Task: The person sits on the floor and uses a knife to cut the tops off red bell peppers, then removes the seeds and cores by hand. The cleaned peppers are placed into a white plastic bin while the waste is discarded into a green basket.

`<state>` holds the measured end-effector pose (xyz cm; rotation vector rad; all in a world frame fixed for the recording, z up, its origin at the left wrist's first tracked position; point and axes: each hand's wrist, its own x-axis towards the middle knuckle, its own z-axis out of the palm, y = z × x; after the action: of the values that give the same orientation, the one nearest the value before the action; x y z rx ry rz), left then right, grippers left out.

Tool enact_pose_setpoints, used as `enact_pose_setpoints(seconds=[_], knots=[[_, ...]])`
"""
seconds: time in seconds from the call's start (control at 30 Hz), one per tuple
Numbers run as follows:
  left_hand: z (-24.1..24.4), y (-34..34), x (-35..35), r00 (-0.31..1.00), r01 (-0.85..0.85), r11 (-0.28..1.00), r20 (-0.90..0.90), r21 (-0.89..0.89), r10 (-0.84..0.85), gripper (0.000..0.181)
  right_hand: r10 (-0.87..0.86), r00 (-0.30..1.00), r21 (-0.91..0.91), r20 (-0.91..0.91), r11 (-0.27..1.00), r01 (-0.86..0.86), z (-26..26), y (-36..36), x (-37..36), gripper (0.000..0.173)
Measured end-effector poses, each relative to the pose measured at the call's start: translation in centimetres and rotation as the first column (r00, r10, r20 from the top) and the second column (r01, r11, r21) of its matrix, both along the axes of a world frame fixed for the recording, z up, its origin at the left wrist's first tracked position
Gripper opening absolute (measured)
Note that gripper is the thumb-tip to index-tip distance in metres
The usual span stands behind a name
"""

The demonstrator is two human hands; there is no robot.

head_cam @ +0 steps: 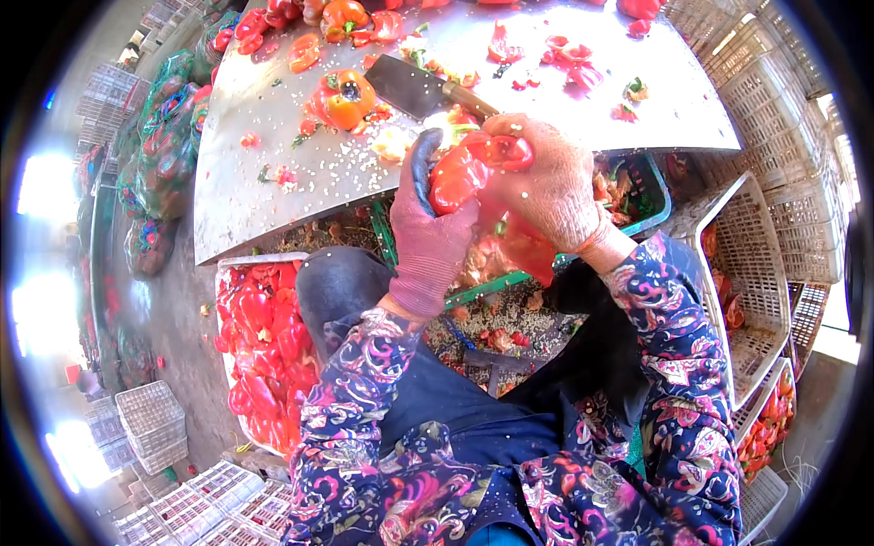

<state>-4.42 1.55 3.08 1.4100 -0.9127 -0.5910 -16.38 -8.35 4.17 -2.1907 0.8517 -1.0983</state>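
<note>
My left hand (437, 232), in a reddish knit glove with a dark coated thumb, grips a red bell pepper (457, 177) just past the metal table's near edge. My bare right hand (546, 177) has its fingers closed on the same pepper, at the right side. The pepper looks broken open, and a blurred red piece hangs below the right hand. Beyond the hands, a cleaver (410, 85) with a wooden handle lies on the table. An orange-red bell pepper (343, 99) with a dark hole in its top sits left of the blade.
Seeds and pepper scraps litter the metal table (232, 198). Below its edge is a green crate (478, 293) of cores. Red pepper pieces fill a white crate (270, 341) by my left knee. Plastic baskets (744, 273) stand at right; net sacks (160, 157) of peppers lie left.
</note>
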Motion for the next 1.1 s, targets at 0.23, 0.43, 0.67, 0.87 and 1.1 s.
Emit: enact_pose_setpoints(seconds=[0.23, 0.43, 0.67, 0.87, 1.1], knots=[[1.1, -0.2, 0.5, 0.881, 0.023, 0.998, -0.473, 0.050, 0.004, 0.058, -0.158, 0.846, 0.815, 0.509, 0.406, -0.414, 0.2, -2.0, -0.2, 0.011], [-0.8, 0.7, 3.3, 0.703, 0.104, 0.995, -0.707, 0.001, -0.073, 0.055, 0.176, 0.977, 0.389, 0.124, 0.897, -0.211, -0.2, -3.4, -2.7, 0.018], [-4.3, 2.0, 0.2, 0.374, 0.355, 0.874, -0.807, -0.331, -0.457, 0.042, 0.073, 0.960, 0.478, 0.269, 0.855, -0.199, -0.8, -3.6, -2.4, 0.013], [-6.4, 0.2, 2.2, 0.384, 0.290, 0.919, -0.847, -0.266, -0.367, 0.030, -0.121, 0.809, 0.802, 0.575, 0.276, -0.529, 1.4, -0.7, -1.1, 0.009], [-6.2, -0.6, 1.3, 0.985, 0.014, 0.997, -0.173, 0.076, -0.001, 0.022, -0.011, 0.919, 0.704, 0.393, 0.646, -0.293, -0.6, -0.7, 0.7, 0.024]])
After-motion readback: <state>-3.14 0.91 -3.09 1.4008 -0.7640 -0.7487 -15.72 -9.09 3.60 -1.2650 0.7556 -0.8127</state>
